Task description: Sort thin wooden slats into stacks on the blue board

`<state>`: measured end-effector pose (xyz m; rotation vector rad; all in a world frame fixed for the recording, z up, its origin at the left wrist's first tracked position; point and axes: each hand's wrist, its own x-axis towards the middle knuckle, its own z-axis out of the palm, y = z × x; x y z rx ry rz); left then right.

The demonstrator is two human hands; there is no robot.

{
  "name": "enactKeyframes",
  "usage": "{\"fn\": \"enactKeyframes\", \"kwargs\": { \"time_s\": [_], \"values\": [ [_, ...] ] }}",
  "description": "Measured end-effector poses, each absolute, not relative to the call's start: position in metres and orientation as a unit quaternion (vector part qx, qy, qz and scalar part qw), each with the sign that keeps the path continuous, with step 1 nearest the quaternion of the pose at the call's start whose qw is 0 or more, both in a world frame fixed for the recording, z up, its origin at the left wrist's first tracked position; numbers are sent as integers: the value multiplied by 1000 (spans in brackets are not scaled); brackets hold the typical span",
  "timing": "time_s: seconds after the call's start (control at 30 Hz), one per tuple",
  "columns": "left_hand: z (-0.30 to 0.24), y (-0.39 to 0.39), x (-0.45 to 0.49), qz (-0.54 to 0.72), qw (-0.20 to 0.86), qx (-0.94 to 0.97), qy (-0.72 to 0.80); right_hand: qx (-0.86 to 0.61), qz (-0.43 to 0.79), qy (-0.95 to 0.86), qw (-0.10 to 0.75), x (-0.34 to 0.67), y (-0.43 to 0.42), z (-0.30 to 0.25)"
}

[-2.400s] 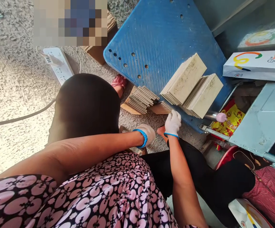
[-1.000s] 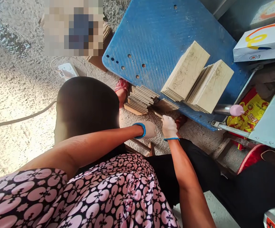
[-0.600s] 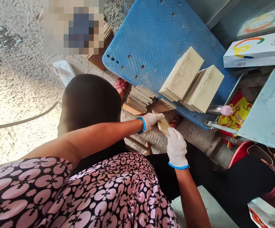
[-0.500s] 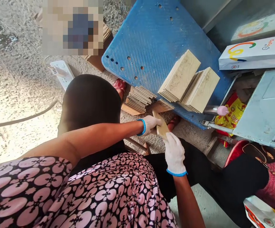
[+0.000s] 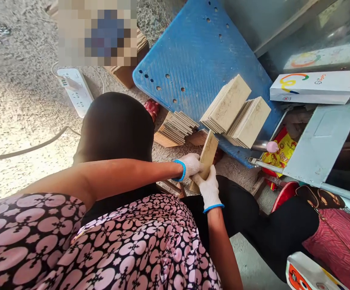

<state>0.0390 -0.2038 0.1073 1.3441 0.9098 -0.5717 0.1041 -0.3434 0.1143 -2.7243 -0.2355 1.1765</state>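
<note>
White knit gloves with blue cuffs cover both hands. My left hand [image 5: 191, 166] is closed on the left side of a narrow beige tile [image 5: 209, 151], which is tilted up over my lap. From below, my right hand [image 5: 210, 188] grips the same tile with its thumb across the face. The lower end shows partly beneath the gloves. Just beyond, two stacks of similar tiles, a left stack [image 5: 228, 102] and a right stack [image 5: 255, 123], lean on a blue plastic board [image 5: 190, 48]. Several more tiles [image 5: 178, 127] stand in an open cardboard box [image 5: 164, 139].
A power strip [image 5: 76, 92] with a cable lies on the concrete at left. To the right are a white paper bag [image 5: 311, 86], a grey metal frame [image 5: 323, 137], a yellow-red packet [image 5: 284, 147], a bottle with a pink cap [image 5: 271, 146] and a pink quilted bag [image 5: 341, 237].
The tile has turned more upright, its top end swinging up and right. My right hand has moved left, closer to my left hand. The view has shifted slightly.
</note>
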Motion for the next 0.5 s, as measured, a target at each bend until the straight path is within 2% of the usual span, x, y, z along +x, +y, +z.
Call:
{"fn": "enactKeyframes", "kwargs": {
  "time_s": [0.1,0.17,0.27,0.33,0.4,0.5],
  "values": [
    [112,-200,37,-245,631,624,390,-901,407,-60,136,105,-345,106],
    [117,-199,37,-234,649,623,370,-891,393,-35,226,102,-351,102],
    [125,-200,38,-174,760,554,291,-843,358,-14,401,99,-358,105],
    [129,-200,41,-103,818,513,240,-820,326,-23,471,102,-356,111],
    [129,-198,45,-47,819,518,241,-824,288,-44,485,114,-346,118],
    [124,-194,50,-35,782,528,328,-875,236,-80,416,147,-314,123]
  ]
}}
